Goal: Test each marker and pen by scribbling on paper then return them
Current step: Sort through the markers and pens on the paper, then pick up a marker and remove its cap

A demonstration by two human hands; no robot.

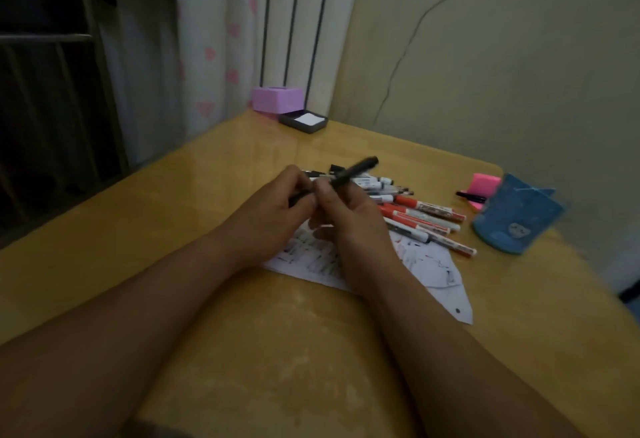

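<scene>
Both hands meet above the scribbled white paper point(431, 273) on the yellow table point(194, 195). My right hand point(346, 216) grips a black pen point(356, 170) whose far end points up and to the right. My left hand point(277, 205) is closed on the pen's near end, where something dark shows; whether that is a cap I cannot tell. Behind the hands lies a heap of several markers and pens: white ones point(374, 183) and red-and-white ones point(426, 216). The paper carries black scribbles and is partly hidden by my wrists.
A blue pen holder point(516, 219) stands at the right, with pink sticky notes point(485, 186) and a black pen point(471, 196) beside it. A purple box point(277, 100) and a dark tray holding white paper point(304, 121) sit at the far corner by the curtain.
</scene>
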